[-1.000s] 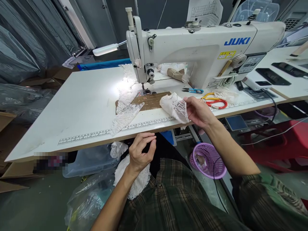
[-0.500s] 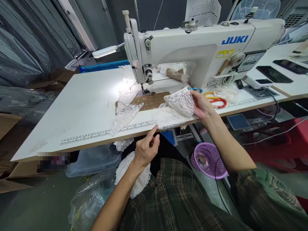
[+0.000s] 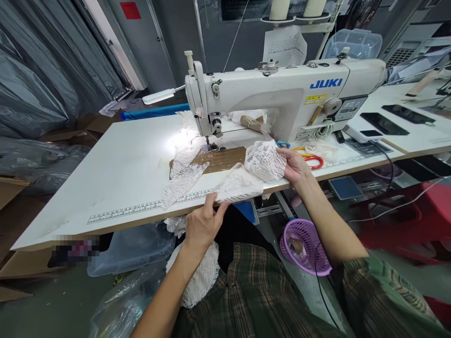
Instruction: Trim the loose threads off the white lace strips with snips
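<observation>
One sewing machine (image 3: 282, 89) beyond lace (image 3: 266, 162); right hand (image 3: 296, 167) partly hides scissors (image 3: 321, 162).

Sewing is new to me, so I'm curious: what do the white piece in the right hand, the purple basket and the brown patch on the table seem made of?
White piece: thin, matte lace; openwork pattern shows, fibre unclear.
Purple basket: probably moulded plastic, slightly glossy, with regular holes through its wall.
Brown patch: perhaps tape or taped card; shiny, with pale streaks.

Dark green plaid shirt (image 3: 260, 291), tan lines; right sleeve (image 3: 373, 291) elbow-length; black trousers (image 3: 243, 232).
</observation>
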A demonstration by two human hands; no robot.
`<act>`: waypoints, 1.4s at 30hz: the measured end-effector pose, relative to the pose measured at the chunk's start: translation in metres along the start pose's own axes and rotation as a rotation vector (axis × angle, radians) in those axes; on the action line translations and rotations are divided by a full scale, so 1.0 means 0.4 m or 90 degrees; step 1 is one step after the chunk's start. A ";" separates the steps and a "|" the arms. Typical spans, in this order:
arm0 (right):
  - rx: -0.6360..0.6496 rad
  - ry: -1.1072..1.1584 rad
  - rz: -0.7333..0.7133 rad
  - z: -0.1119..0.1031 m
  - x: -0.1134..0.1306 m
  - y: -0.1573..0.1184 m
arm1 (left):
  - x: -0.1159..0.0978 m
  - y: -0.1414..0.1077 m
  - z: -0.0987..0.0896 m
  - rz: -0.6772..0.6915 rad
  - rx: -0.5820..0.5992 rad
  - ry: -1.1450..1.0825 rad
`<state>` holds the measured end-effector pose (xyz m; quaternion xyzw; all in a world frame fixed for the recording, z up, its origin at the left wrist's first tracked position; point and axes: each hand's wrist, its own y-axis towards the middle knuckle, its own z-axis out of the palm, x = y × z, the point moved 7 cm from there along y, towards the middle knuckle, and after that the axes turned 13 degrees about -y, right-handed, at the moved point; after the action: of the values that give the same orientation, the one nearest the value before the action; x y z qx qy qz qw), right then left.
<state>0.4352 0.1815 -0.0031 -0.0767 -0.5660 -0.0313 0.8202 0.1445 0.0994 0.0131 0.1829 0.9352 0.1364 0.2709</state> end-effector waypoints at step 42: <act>0.161 -0.458 -0.261 0.270 0.034 -0.044 | -0.023 0.302 0.028 -0.034 0.388 -0.747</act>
<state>0.3377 0.1820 0.0487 0.1327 -0.8190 -0.0949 0.5502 0.1905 0.2056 0.0510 0.2718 0.6334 -0.2637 0.6748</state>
